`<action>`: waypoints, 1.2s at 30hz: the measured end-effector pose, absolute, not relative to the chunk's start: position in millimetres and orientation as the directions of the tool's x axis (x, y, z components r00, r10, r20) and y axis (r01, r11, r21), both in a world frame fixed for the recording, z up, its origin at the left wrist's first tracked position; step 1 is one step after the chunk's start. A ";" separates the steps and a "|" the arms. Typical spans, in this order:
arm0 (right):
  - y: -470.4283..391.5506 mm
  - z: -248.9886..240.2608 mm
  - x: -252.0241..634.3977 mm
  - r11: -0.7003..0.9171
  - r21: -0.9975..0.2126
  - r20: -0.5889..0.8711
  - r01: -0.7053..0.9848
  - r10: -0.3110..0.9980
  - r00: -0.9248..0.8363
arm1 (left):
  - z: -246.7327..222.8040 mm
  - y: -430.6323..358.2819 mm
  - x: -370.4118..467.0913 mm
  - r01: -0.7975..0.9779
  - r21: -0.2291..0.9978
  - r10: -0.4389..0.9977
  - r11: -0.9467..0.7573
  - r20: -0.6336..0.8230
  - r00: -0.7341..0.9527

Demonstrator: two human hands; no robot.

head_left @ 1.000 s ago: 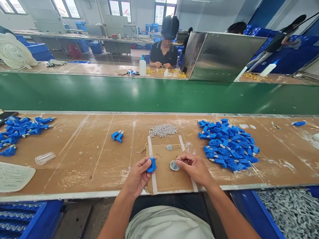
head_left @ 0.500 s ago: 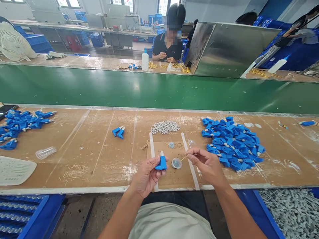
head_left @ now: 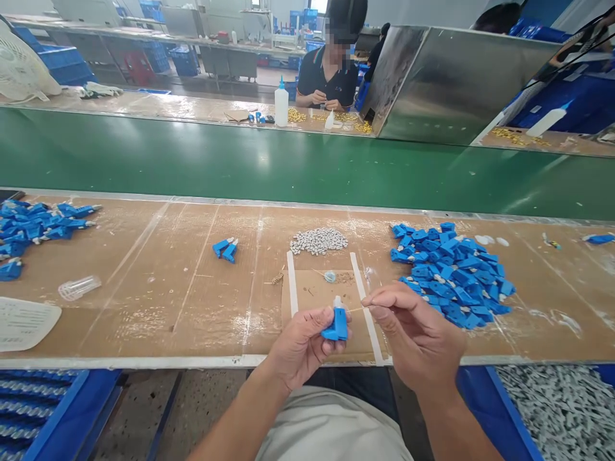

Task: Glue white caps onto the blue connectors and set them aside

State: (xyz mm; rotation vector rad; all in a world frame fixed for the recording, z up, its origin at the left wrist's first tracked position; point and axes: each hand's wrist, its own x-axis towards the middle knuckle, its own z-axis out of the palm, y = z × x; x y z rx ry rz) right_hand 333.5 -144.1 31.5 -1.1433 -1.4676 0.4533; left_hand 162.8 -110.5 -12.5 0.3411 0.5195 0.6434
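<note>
Blue part is pinched by left fingers, thin stick by right fingers, above brown table facing green strip

Head camera: above bench, facing 12 o'clock, downward
Left hand: near, 6 o'clock
Green strip: farther, 12 o'clock

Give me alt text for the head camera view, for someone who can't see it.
A person's left hand holds a small blue plastic-looking part with a whitish tip, while the right hand points a thin tan stick at it. On the brown worktable lie small grey pieces and, left and right, heaped blue parts.
</note>
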 end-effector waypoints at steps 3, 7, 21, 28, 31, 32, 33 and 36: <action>-144.6 29.7 331.0 0.431 -0.808 0.517 0.401 0.846 0.131 | -16.1 -111.4 162.2 -0.479 0.459 0.648 0.748 -0.351 0.676; -144.5 25.8 328.6 0.405 -0.820 0.488 0.406 0.864 0.125 | -20.0 -111.9 161.5 -0.476 0.463 0.649 0.748 -0.359 0.671; -142.9 22.8 328.3 0.538 -0.595 0.613 0.598 0.784 -0.096 | -19.8 -109.8 159.0 -0.463 0.561 0.700 0.686 -0.333 0.632; -141.0 15.5 325.0 0.519 -0.609 0.608 0.600 0.791 -0.068 | -20.7 -108.2 157.3 -0.459 0.565 0.702 0.686 -0.344 0.624; -141.7 12.6 323.8 0.500 -0.651 0.586 0.571 0.809 -0.040 | -22.3 -107.6 156.6 -0.461 0.552 0.697 0.695 -0.359 0.621; -141.7 12.3 324.5 0.481 -0.683 0.577 0.549 0.817 0.002 | -23.2 -107.4 155.9 -0.467 0.542 0.696 0.699 -0.364 0.619; -141.6 12.0 325.8 0.457 -0.720 0.564 0.522 0.823 0.057 | -24.2 -107.0 155.0 -0.475 0.526 0.693 0.705 -0.371 0.618; -140.6 9.1 333.3 0.374 -0.801 0.509 0.467 0.837 0.204 | -27.9 -104.9 150.3 -0.505 0.460 0.678 0.730 -0.400 0.617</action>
